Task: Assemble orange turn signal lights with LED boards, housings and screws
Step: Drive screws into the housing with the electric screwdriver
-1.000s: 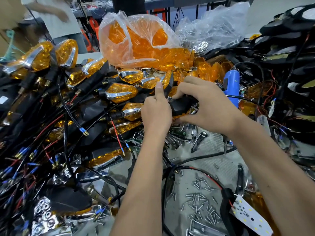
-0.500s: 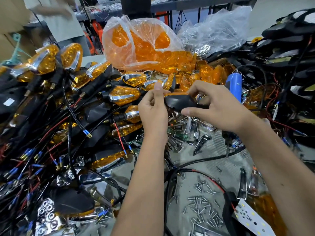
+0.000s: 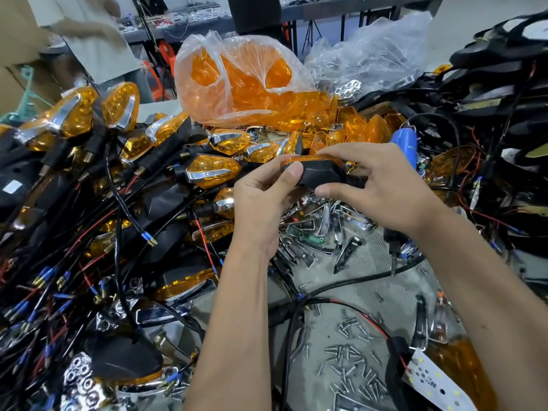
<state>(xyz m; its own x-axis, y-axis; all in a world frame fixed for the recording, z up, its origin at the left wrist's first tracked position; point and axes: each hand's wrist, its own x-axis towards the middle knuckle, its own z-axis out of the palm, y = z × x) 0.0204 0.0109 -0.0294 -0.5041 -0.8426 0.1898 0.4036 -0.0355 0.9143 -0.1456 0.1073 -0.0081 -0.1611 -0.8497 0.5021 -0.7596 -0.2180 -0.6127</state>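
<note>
While a black housing (image 3: 321,173) capped by an orange lens (image 3: 308,159) is held above the cluttered bench, it is gripped from both ends: the left hand (image 3: 262,200) is curled around its left tip, thumb pressed on the black shell, and the right hand (image 3: 376,185) is closed over its right end, thumb beneath and fingers arched over the top. The two hands are kept close together, joined only by the part.

Directly below them, chrome trims (image 3: 326,221) are heaped on a grey mat (image 3: 370,262). Nearer the body, loose screws (image 3: 353,369) are scattered across the mat, crossed by a black cable (image 3: 299,310) with a red wire alongside. A white LED board (image 3: 430,381) is seen at lower right, lying against another orange lens.

To the left, finished lights (image 3: 212,170) with chrome trim are piled together with black and red wires ending in blue connectors (image 3: 145,235). Just beyond the right hand, a blue tool (image 3: 404,143) is stood among loose lenses. Behind the hands, a clear bag (image 3: 246,81) packed with orange lenses is set on the bench, with a second bag (image 3: 370,57) of silvery parts beside it. Black housings (image 3: 504,54) are stacked at far right. A small white label (image 3: 11,186) is visible at far left, but no writing on it can be read.
</note>
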